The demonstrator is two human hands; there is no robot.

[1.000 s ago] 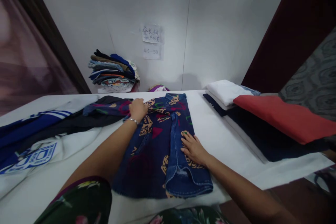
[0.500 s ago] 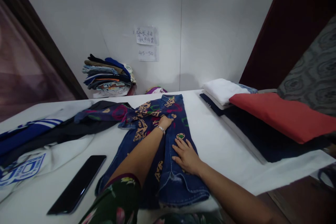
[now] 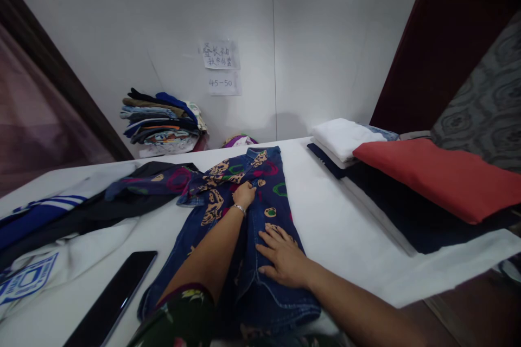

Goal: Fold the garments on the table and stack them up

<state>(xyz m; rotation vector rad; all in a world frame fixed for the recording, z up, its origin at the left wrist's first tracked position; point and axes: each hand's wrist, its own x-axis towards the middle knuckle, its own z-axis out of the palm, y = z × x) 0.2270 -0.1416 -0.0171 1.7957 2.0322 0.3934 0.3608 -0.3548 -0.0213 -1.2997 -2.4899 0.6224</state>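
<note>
Two hands flat, open on denim shirt (image 3: 244, 217); phone (image 3: 112, 301) left, folded red cloth (image 3: 435, 176) right.

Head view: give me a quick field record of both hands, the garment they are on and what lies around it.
left hand: fingers curled on the upper middle of the denim shirt, silver bracelet on the wrist
right hand: flat, palm down, on the shirt's lower right part
patterned denim shirt: spread on the white table, one sleeve out to the left
phone: dark, face up, left of the shirt
red folded cloth: right side, on dark fabric
clothes stack: against the wall
</note>
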